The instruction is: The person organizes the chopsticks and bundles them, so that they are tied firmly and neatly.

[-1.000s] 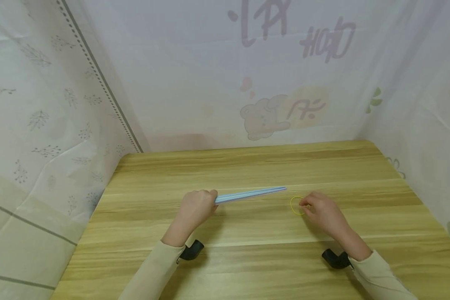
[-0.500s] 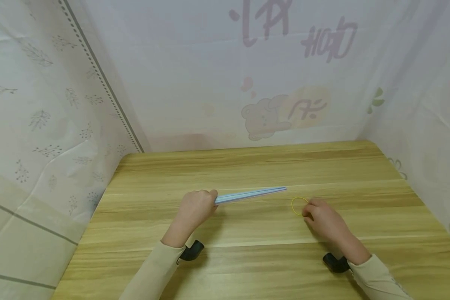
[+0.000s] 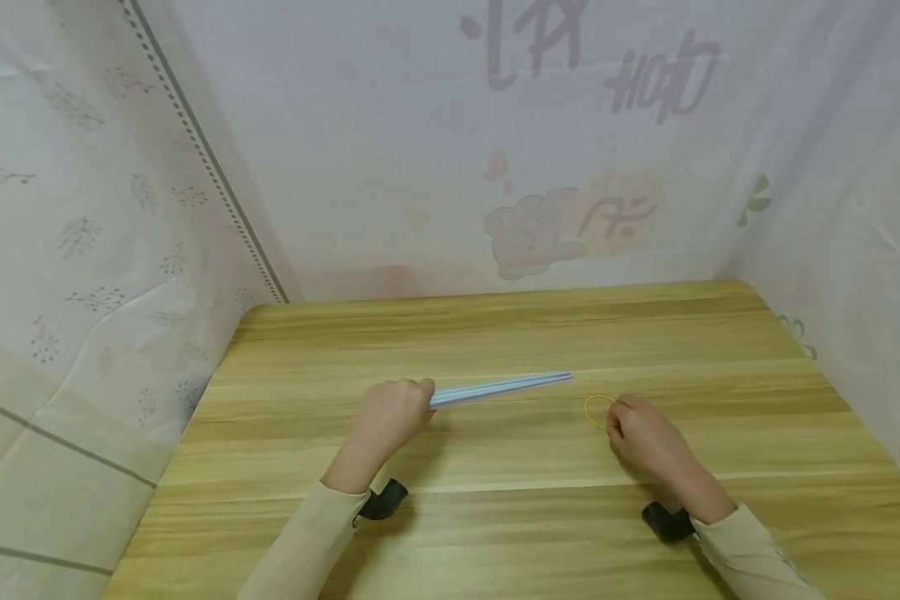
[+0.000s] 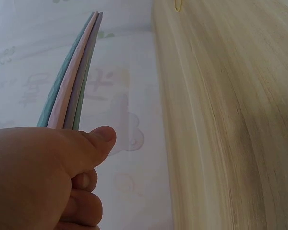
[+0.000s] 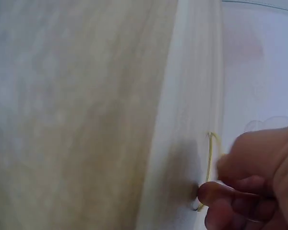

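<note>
My left hand (image 3: pixel 395 417) grips a bundle of slim pastel chopsticks (image 3: pixel 498 389) by one end. They point to the right above the table, their free ends close together. In the left wrist view, blue-green, pink, purple and green chopsticks (image 4: pixel 67 93) rise out of the fist, with the thumb across it. To the right, a thin yellow rubber band (image 3: pixel 586 410) forms a loop at the fingertips of my right hand (image 3: pixel 651 442). Thumb and finger pinch the loop's right side, which they partly hide. The right wrist view shows the band (image 5: pixel 210 155) upright beside the curled fingers.
A wood-grain table (image 3: pixel 495 533) lies under both hands. Pale printed curtains (image 3: pixel 390 167) stand behind it and along both sides. Black curved mounts (image 3: pixel 385 500) are worn at both wrists.
The right hand's fingers have drawn closer together on the rubber band's right side, and the hand has dipped slightly. The left hand and the chopsticks stay in place.
</note>
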